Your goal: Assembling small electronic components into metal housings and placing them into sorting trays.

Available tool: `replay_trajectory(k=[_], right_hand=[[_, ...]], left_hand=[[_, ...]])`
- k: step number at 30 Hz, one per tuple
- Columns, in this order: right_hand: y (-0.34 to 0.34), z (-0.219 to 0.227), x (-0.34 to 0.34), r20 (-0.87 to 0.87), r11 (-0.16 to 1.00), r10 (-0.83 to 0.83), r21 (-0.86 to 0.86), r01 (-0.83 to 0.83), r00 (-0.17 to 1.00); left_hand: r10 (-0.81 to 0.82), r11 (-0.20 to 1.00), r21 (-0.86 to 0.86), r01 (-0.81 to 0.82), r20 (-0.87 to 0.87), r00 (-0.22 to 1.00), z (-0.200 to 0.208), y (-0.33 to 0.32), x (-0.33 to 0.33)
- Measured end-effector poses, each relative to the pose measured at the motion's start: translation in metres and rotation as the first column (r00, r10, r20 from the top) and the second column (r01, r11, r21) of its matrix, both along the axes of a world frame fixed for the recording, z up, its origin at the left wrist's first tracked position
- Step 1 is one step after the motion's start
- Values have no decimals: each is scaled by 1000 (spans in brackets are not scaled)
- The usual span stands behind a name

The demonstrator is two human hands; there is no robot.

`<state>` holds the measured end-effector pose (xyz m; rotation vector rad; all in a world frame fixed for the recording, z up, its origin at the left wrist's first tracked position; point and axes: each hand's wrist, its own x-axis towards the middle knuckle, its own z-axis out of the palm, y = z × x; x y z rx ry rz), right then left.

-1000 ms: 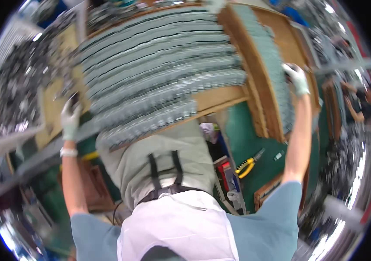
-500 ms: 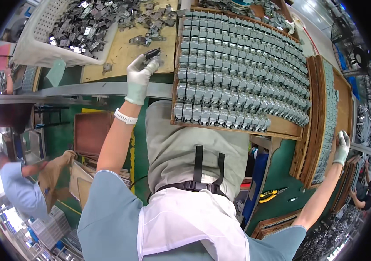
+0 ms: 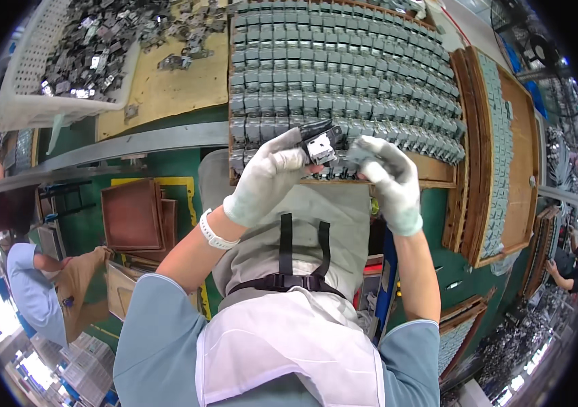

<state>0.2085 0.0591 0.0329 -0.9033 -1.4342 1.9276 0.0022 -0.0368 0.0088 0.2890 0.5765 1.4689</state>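
Note:
Gloved in white, my left hand (image 3: 270, 175) is closed on a small silvery metal part (image 3: 321, 148), with a black piece (image 3: 314, 128) lying along its top. Facing it, my right hand (image 3: 396, 184) pinches a small grey plastic piece (image 3: 359, 153), partly blurred and partly covered by the fingers. The two held pieces are close together; whether they touch I cannot tell. Both hands are above the near edge of a wooden tray (image 3: 431, 172) filled with rows of grey blocks (image 3: 343, 76).
To the right lean stacked wooden trays (image 3: 462, 163), one holding more grey pieces (image 3: 495, 163). A white perforated bin (image 3: 19, 102) of metal parts stands far left, beside a yellowish board (image 3: 173, 91) with loose parts. A metal rail (image 3: 146, 144) crosses the left side. A person (image 3: 34, 285) is at the left.
My right hand has come from the right-hand trays to the middle, now with a grey piece. My left hand has moved right and nearer, still holding its part. The view has shifted.

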Motion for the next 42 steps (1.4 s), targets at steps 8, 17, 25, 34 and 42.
replay_trajectory(k=[8,17,25,34,42], right_hand=[[0,-11,-12,176,927,-43,373,-26,983],[-10,0,-5,242,949,64,286,-134,968],[-26,-7,-4,183,941,75,312,-130,980],[-31,-6,0,177,957,-23,289,-30,984],[-77,-18,2,244,949,-303,163,269,921]], left_hand=[[126,984,-20,-175,-616,778,-13,-4,15],[149,988,95,-121,-786,600,-6,-9,19],[138,975,219,32,-715,685,-1,-10,1],[250,968,206,-142,-774,582,-6,-19,27],[391,920,388,-62,-918,69,-20,-30,63]])
